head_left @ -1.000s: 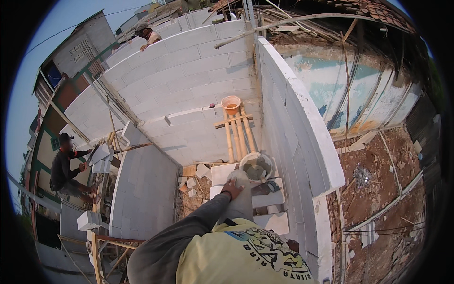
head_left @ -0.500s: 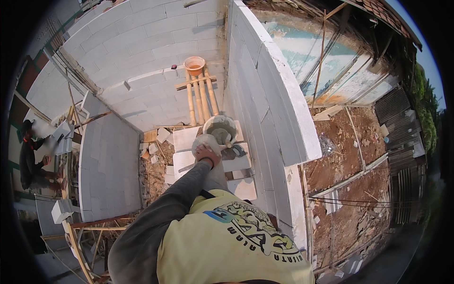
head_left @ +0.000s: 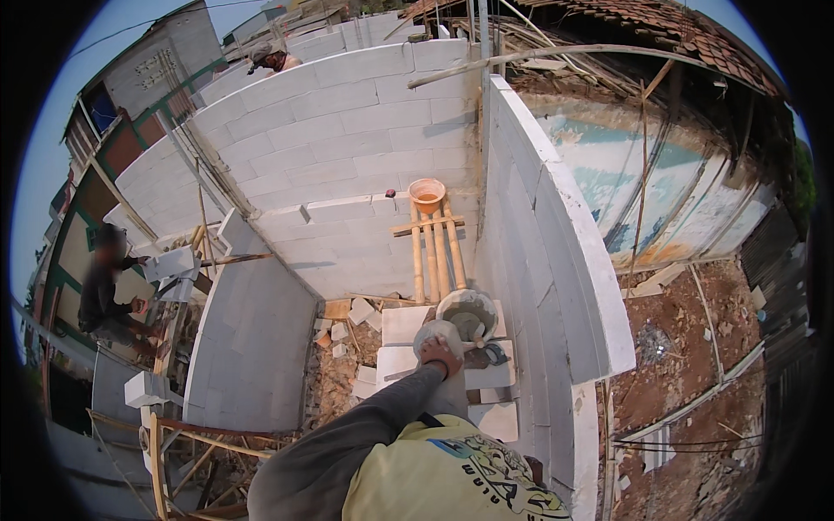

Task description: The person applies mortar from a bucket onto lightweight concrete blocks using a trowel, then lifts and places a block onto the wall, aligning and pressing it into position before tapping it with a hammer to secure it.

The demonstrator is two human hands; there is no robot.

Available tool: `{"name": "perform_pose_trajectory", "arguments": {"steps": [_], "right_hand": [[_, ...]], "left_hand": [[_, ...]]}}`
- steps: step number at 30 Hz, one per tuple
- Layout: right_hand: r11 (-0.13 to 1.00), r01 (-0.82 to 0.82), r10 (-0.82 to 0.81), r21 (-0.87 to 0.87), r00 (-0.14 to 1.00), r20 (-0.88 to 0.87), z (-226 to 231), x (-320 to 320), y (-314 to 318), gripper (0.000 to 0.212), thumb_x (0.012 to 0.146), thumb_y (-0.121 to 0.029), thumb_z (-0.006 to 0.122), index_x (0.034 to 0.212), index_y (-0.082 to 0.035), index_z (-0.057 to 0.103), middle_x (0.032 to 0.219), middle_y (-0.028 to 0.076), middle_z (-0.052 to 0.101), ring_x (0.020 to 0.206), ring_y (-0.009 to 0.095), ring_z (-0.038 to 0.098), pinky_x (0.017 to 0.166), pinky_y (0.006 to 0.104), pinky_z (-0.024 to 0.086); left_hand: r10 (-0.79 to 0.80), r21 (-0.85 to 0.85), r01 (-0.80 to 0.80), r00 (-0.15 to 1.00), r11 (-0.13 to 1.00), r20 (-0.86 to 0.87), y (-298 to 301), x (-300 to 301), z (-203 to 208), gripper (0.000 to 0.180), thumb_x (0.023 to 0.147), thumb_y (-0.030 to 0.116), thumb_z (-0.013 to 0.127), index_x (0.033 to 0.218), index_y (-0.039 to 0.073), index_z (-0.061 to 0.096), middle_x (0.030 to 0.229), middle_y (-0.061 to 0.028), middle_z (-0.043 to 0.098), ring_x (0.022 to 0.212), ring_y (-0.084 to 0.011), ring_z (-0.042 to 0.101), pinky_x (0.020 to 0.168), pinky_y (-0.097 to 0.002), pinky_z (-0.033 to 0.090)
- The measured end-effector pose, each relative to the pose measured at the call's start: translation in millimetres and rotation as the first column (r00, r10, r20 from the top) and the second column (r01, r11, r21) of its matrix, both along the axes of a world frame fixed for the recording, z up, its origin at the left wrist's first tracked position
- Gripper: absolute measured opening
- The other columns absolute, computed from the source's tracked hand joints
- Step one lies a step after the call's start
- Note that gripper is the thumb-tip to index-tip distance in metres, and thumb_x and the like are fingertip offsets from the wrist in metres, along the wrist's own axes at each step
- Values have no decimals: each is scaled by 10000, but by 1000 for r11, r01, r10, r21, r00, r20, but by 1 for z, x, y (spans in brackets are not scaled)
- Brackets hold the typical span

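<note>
My left hand (head_left: 440, 354) lies over my dusty, bent knee (head_left: 432, 332), its fingers resting on the cloth rather than gripping anything. The grey sleeve of that arm crosses the lower middle. Just beyond the knee stands a round bucket (head_left: 493, 314) with grey mortar in it, and a pale rod-like end shows at its near rim. Beside it, a dark sandal or foot (head_left: 496, 353) is on the white blocks (head_left: 401, 358). My right hand is out of sight, with my yellow shirt (head_left: 408, 473) filling that side.
An orange basin (head_left: 426, 193) sits atop a bamboo rack (head_left: 437, 252) against the far block wall. A tall white block wall (head_left: 556, 252) runs close on my right. Broken blocks (head_left: 360, 311) litter the ground. At left, another person (head_left: 109, 291) handles a white block (head_left: 171, 263).
My view has tilted up and turned left, so the scene sits lower and farther right. My left hand stays on the knee.
</note>
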State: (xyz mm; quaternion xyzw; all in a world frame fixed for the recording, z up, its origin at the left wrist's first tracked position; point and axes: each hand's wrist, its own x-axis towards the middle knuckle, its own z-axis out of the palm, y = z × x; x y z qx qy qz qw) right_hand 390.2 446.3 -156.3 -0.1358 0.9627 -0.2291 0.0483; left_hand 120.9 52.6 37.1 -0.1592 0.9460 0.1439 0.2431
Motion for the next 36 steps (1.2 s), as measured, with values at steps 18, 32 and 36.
{"name": "perform_pose_trajectory", "arguments": {"steps": [18, 32, 36], "right_hand": [[975, -137, 120, 176, 987, 106, 20, 11, 40, 223, 745, -315, 653, 813, -110, 707, 961, 145, 687, 918, 342, 658, 747, 448, 528], [985, -102, 41, 136, 919, 392, 83, 20, 67, 288, 807, -300, 617, 968, -74, 693, 1044, 166, 680, 997, 351, 642, 815, 438, 518], [982, -114, 30, 151, 883, 468, 105, 13, 73, 292, 810, -300, 611, 978, -76, 694, 1047, 167, 680, 1000, 349, 642, 821, 436, 518]], "left_hand": [[8, 1, -8, 1000, 1000, -25, 14, -10, -10, 1009, 812, 576, 604, 1503, -14, 164, 1508, -326, 202, 1386, -497, 258, 1111, -566, 269], [56, 74, -51, 996, 996, -64, 32, -7, -19, 916, 849, 485, 579, 1493, -43, 198, 1504, -341, 199, 1378, -504, 261, 1120, -583, 223], [100, 109, -89, 990, 990, -98, 32, -2, -22, 942, 837, 490, 609, 1511, -11, 182, 1543, -284, 183, 1402, -489, 227, 1129, -555, 224]]}}
